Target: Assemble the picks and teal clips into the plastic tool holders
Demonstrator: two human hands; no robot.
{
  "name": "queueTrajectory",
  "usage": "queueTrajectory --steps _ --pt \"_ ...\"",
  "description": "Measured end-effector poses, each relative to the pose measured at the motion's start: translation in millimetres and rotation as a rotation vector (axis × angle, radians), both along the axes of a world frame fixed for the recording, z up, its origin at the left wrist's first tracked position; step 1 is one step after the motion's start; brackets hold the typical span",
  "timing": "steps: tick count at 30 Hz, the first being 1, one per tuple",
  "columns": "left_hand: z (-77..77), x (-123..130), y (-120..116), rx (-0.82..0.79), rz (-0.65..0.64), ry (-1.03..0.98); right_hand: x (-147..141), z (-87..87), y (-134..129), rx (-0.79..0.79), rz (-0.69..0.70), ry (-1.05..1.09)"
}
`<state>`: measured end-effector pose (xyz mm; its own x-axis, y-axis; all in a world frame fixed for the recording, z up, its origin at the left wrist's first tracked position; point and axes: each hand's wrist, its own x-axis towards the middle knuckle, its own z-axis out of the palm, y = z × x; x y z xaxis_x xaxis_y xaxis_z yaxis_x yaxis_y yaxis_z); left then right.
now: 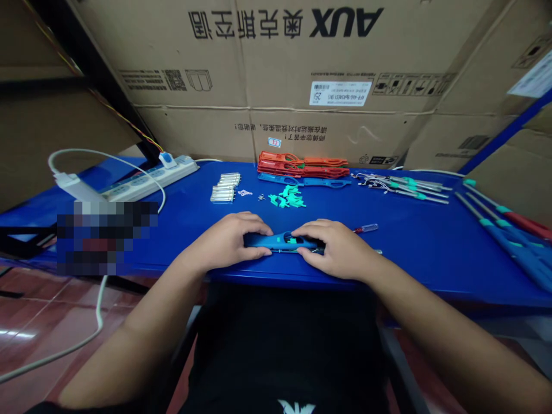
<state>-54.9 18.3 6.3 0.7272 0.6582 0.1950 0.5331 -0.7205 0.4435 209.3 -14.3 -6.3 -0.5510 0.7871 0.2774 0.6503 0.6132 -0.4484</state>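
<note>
One blue casing is held at six o'clock from the green clips, long axis nine-to-three; left hand pinches its nine-o'clock portion, right hand its three-o'clock portion, thumbs at six.

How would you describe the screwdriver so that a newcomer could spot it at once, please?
Find the blue table, then the right hand at its near edge. Just beyond, slightly to the right, lies the screwdriver; its red and clear colouring sets it apart from the blue casing in that hand.
</note>
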Motion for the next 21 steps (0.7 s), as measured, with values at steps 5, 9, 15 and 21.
queueTrajectory --steps 5,9,15,21 --pt "2.2 2.9 -3.4 0.006 -0.002 -0.014 3.3 0.2 0.1 -0.028 -0.023 -0.013" --pt "3.8 4.6 -5.2 0.040 0.007 -0.034 6.0 1.5 -2.1 -0.017 -0.060 -0.009" --pt "11.0 12.3 -10.5 0.140 -0.010 -0.061 10.9 11.1 -3.8 0.028 -0.045 0.030" --pt "13.3 18.8 -14.1 0.249 -0.026 -0.043 16.0 21.6 1.3 0.056 0.059 0.013"
